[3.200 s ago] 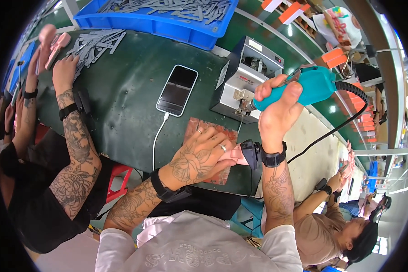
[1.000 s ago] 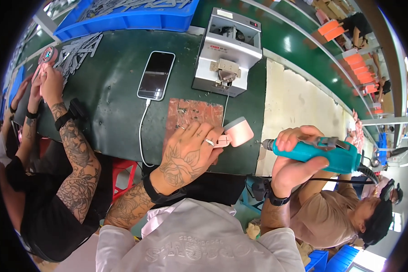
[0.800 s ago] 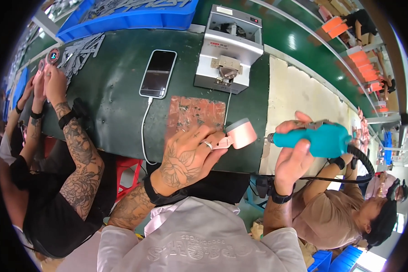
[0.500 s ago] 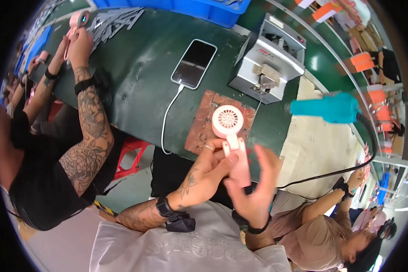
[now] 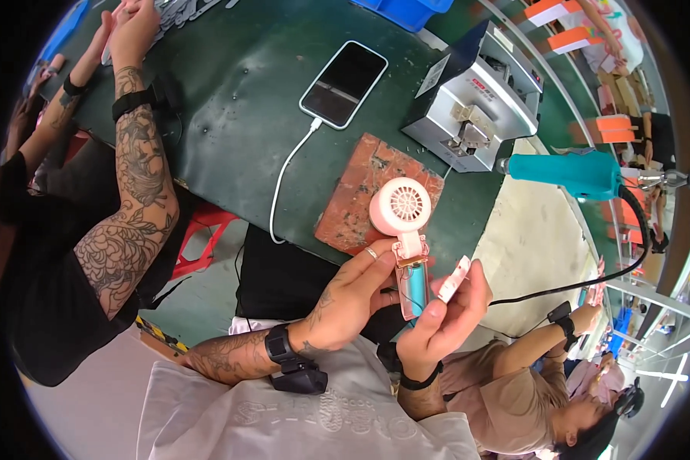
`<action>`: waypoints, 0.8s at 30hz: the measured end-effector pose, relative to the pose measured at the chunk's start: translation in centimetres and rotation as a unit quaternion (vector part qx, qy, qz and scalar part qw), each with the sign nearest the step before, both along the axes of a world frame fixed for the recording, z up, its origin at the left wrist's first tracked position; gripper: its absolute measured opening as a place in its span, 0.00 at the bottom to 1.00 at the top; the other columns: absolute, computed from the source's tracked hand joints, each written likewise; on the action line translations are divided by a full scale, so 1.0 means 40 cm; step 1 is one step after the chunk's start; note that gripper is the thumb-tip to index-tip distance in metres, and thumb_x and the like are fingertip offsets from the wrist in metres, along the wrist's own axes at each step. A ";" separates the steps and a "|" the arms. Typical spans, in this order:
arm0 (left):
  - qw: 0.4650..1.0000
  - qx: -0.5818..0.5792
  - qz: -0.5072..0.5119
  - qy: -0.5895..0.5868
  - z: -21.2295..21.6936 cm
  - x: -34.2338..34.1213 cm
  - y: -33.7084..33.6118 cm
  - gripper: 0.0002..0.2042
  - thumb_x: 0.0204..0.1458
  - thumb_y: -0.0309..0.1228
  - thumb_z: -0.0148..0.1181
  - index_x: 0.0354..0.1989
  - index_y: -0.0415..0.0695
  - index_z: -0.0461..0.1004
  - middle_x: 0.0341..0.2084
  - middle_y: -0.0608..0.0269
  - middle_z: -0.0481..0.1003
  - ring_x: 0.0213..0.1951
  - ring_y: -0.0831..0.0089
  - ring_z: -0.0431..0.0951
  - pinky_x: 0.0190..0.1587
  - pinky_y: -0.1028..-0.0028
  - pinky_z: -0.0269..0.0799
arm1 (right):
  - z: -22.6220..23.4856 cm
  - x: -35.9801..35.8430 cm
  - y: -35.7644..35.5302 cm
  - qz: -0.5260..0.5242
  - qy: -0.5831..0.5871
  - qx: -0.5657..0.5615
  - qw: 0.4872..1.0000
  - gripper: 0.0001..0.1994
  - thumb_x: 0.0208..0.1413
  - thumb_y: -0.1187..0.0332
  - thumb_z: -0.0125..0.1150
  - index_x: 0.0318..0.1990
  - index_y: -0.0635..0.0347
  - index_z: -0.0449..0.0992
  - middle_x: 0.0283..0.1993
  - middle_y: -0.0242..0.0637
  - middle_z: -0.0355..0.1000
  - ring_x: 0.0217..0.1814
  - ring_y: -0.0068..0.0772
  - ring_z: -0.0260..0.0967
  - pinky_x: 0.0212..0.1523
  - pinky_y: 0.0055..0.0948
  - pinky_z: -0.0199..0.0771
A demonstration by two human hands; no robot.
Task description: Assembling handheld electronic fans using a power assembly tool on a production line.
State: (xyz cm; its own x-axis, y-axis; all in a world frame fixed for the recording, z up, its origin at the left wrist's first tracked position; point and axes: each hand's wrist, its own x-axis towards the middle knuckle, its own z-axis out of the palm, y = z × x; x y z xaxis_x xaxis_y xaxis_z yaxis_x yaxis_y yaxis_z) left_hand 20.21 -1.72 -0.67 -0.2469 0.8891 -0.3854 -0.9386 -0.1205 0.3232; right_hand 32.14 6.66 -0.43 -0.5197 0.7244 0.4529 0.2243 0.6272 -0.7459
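My left hand is closed round the handle of a small pink handheld fan, just below its round grille head. The handle lies open, with a teal cylindrical battery and thin dark wire showing inside. Between the thumb and fingers of my right hand is a pale pink handle cover, held apart from the fan and tilted, just right of the battery. The fan's head hangs over a reddish stone slab on the bench.
A phone with a white cable lies on the green bench. Behind the slab stands a silver machine. A teal electric screwdriver hangs at the right on a black cord. Co-workers sit on both sides; a blue bin is at the back.
The handle cover has come off the fan into my right hand, baring the battery. My left hand still holds the fan. The whole view has shifted slightly.
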 end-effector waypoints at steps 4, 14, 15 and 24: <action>1.000 -0.003 -0.008 -0.011 -0.018 0.023 0.009 0.18 0.75 0.35 0.42 0.68 0.43 0.67 0.61 0.61 0.74 0.60 0.73 0.74 0.62 0.69 0.72 | 0.049 -0.004 0.013 -0.004 -0.076 -0.040 0.996 0.34 0.58 0.61 0.70 0.66 0.73 0.64 0.59 0.57 0.67 0.57 0.50 0.68 0.58 0.44 0.68; 0.952 0.150 -0.070 0.259 0.027 0.061 -0.061 0.31 0.70 0.47 0.48 0.65 0.27 0.66 0.56 0.49 0.76 0.55 0.64 0.78 0.58 0.65 0.71 | 0.149 0.087 0.017 0.084 -0.086 0.076 0.990 0.34 0.40 0.65 0.80 0.60 0.55 0.77 0.58 0.43 0.75 0.46 0.43 0.76 0.42 0.34 0.77; 0.917 0.170 -0.126 0.337 0.036 0.053 -0.052 0.30 0.68 0.45 0.52 0.64 0.27 0.67 0.53 0.48 0.77 0.52 0.62 0.80 0.55 0.65 0.73 | 0.179 0.112 0.023 0.087 -0.066 0.091 0.990 0.36 0.39 0.66 0.81 0.61 0.55 0.75 0.57 0.44 0.76 0.46 0.44 0.77 0.42 0.35 0.78; 0.734 0.312 -0.220 0.562 0.140 0.009 0.040 0.17 0.55 0.26 0.62 0.52 0.32 0.79 0.42 0.47 0.83 0.45 0.57 0.83 0.52 0.62 0.77 | 0.264 0.392 0.021 -0.344 0.027 -0.076 0.935 0.10 0.64 0.70 0.63 0.47 0.66 0.73 0.39 0.37 0.76 0.41 0.27 0.76 0.43 0.28 0.76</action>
State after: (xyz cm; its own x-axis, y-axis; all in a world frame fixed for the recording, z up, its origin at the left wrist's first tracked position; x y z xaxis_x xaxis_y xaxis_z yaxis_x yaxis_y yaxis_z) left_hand 20.58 -0.12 4.92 0.2673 0.8947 0.3580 -0.1138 -0.3396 0.9337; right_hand 47.82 7.51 10.13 0.1145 0.9373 0.3291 0.4960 0.2331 -0.8365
